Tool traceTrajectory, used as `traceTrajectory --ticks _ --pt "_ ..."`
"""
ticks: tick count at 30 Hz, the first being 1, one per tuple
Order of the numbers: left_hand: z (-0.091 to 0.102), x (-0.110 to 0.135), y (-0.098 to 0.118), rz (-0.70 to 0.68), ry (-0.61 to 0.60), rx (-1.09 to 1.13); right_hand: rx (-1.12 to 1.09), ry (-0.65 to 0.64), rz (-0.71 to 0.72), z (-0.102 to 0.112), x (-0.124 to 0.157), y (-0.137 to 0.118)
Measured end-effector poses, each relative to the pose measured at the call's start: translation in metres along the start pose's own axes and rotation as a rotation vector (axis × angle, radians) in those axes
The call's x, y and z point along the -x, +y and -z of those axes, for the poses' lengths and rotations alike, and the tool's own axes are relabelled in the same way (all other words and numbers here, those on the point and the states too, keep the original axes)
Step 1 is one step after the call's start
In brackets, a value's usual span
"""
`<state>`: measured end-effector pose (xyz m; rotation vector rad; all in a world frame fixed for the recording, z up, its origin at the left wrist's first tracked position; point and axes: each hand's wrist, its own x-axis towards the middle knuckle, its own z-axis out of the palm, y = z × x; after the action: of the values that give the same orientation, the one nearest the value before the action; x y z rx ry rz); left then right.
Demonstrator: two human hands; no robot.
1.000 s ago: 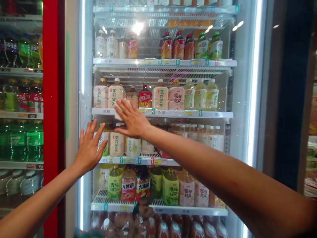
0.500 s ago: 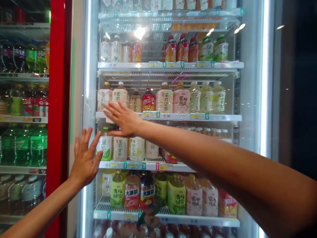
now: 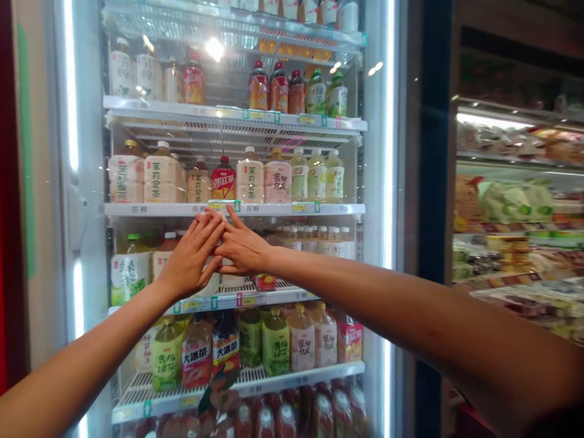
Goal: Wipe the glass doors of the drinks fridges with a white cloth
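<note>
Both hands are lying flat against the glass door of a drinks fridge, fingers stretched out. The left hand and the right hand are touching at the fingertips, just below a shelf edge carrying a red-labelled bottle. A green-labelled bottle is standing behind the glass, left of the left hand. An open chiller is showing at the right.

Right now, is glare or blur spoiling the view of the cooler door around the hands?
Head view: one glare spot sits high on the glass door, well above the left hand and right hand; bottle labels nearby read sharp; the light strips blow out white; the shelves at far right are smeared.
</note>
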<state>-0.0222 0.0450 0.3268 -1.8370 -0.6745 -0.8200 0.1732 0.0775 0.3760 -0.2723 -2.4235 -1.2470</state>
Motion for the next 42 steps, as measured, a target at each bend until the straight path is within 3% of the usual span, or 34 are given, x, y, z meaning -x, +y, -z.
traceTrajectory --ticks 3,7,10,13,16,18,20,22,24,26,28,29,32,34,35,36,37,39,41,42 --pt "-0.013 -0.004 0.008 -0.039 -0.081 -0.073 -0.008 -0.019 -0.003 0.005 0.054 0.009" --pt "-0.007 -0.010 0.012 0.001 -0.142 -0.132 0.056 0.090 -0.280 -0.003 0.141 0.025" --pt "-0.004 -0.038 0.009 -0.024 -0.158 -0.138 0.112 0.146 -0.403 -0.017 0.182 0.038" --pt "-0.017 -0.063 0.020 0.014 -0.101 -0.126 0.120 0.161 -0.385 -0.027 0.192 0.044" --pt "-0.039 -0.044 0.047 0.101 -0.055 -0.115 0.113 0.189 -0.362 -0.028 0.190 0.044" --pt "-0.049 -0.013 0.063 -0.041 -0.137 -0.038 0.109 0.203 -0.355 -0.026 0.190 0.042" --pt "-0.050 0.007 0.066 -0.329 -0.331 0.085 0.110 0.217 -0.350 -0.026 0.191 0.040" --pt "-0.043 0.000 0.057 -0.492 -0.444 0.138 0.117 0.236 -0.353 -0.026 0.192 0.040" --pt "-0.034 -0.029 0.044 -0.342 -0.357 0.044 0.119 0.247 -0.355 -0.026 0.192 0.040" --pt "-0.031 -0.056 0.042 -0.010 -0.161 -0.095 0.115 0.249 -0.350 -0.027 0.191 0.041" --pt "-0.037 -0.058 0.056 0.148 -0.083 -0.152 0.102 0.250 -0.352 -0.027 0.191 0.040" --pt "-0.041 -0.048 0.067 0.105 -0.108 -0.140 0.095 0.255 -0.362 -0.028 0.192 0.038" --pt "-0.054 0.003 0.095 -0.372 -0.295 -0.026 0.075 0.282 -0.418 -0.035 0.203 0.023" --pt "-0.053 0.015 0.093 -0.602 -0.377 0.020 0.060 0.291 -0.437 -0.044 0.216 0.007" --pt "-0.049 0.007 0.085 -0.606 -0.394 0.014 0.051 0.294 -0.436 -0.049 0.224 -0.001" --pt "-0.045 -0.009 0.074 -0.527 -0.397 -0.014 0.042 0.296 -0.430 -0.055 0.231 -0.009" --pt "-0.041 -0.031 0.062 -0.372 -0.389 -0.054 0.035 0.303 -0.429 -0.060 0.237 -0.016" --pt "-0.036 -0.074 0.047 0.012 -0.261 -0.142 0.025 0.325 -0.445 -0.069 0.247 -0.026" --pt "-0.041 -0.091 0.052 0.120 -0.192 -0.161 0.022 0.345 -0.468 -0.075 0.251 -0.032" --pt "-0.046 -0.084 0.062 0.076 -0.206 -0.147 0.019 0.352 -0.477 -0.077 0.252 -0.033"
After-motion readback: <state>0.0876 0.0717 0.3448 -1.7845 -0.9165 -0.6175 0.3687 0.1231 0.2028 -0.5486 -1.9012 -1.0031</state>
